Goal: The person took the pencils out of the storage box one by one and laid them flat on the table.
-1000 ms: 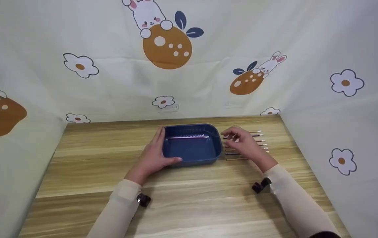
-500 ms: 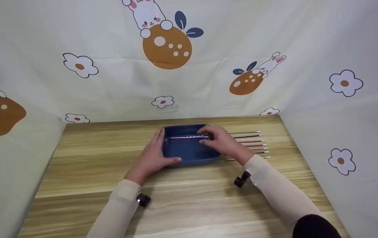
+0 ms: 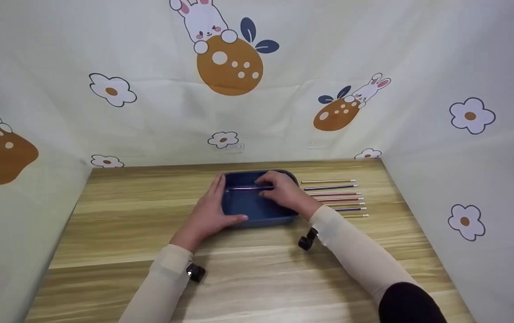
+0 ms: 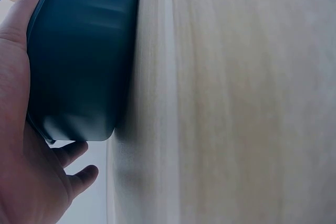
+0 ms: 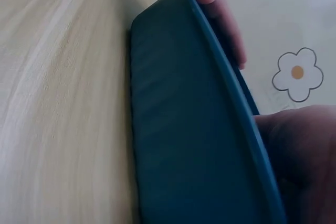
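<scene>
A deep blue rectangular box (image 3: pixel 257 220) stands on the wooden table. My left hand (image 3: pixel 207 211) grips its left end, thumb over the near rim and fingers along the outer side; the left wrist view shows the box's outer wall (image 4: pixel 81 61) beside the palm. Inside the box, towards the back, lies a thin shiny purple pencil (image 3: pixel 241 189). My right hand (image 3: pixel 283 190) reaches over the right rim, with thumb and forefinger apart on either side of the pencil's right part. The rim (image 5: pixel 231 82) hides much of that hand in the right wrist view.
Several pencils, among them a gold one (image 3: pixel 328 181) and a purple one (image 3: pixel 335 186), lie in a row right of the box, white erasers to the right. Printed cloth (image 3: pixel 167 116) surrounds the table (image 3: pixel 257 269) at the back and sides.
My right hand has moved left from beside the row of pencils, over the box's right rim, to the pencil inside. My left hand and the box have stayed in place.
</scene>
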`<state>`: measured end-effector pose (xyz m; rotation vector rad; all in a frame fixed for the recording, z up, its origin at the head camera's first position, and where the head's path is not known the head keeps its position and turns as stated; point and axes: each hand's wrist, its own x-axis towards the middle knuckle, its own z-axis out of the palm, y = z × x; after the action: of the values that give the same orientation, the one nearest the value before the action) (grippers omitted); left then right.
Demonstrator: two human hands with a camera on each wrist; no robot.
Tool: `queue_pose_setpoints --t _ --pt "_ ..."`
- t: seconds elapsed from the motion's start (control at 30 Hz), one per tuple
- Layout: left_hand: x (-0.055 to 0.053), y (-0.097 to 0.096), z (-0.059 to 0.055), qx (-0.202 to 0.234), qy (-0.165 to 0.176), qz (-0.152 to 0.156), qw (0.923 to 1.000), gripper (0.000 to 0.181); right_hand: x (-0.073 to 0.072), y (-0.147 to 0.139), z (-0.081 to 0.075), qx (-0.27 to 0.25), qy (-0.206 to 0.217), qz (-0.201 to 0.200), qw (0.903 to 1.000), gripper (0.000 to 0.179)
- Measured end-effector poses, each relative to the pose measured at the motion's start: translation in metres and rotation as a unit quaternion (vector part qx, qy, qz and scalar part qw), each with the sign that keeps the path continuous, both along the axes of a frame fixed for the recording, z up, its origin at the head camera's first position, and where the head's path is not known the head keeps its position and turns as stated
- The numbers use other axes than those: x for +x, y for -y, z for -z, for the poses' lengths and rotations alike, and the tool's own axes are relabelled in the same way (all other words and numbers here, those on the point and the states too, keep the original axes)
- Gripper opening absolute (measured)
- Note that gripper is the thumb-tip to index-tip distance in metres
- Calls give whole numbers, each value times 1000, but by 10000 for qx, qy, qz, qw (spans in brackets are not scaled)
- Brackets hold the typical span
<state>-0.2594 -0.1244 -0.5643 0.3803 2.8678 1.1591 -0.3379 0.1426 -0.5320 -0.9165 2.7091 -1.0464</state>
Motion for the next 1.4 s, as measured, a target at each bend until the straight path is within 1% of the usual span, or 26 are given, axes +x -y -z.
queue_pose_setpoints --t 0.1,0.27,0.57,0.7,0.87,1.03,1.2,1.4 --pt "0 0 0 10 18 -6 10000 142 -3 3 5 22 49 88 9999 31" --pt "1 0 0 20 25 3 10000 141 -7 7 11 211 -16 140 9997 30" --pt "-1 1 1 58 -69 31 10000 141 -11 10 17 499 -110 186 9985 29" --pt "-2 1 2 69 -113 57 9999 141 -10 10 17 557 -247 131 9981 30" --pt "-2 0 2 69 -78 59 9999 142 -9 9 16 544 -381 -4 9978 30" --pt "-2 -1 0 38 -55 21 10000 143 -9 7 17 463 -370 -27 9982 27" --pt "-1 -1 0 23 -66 13 10000 143 -9 6 18 397 -244 15 9989 23" --pt "1 -1 -2 54 -20 -4 10000 144 -8 7 19 453 -162 -61 9988 19"
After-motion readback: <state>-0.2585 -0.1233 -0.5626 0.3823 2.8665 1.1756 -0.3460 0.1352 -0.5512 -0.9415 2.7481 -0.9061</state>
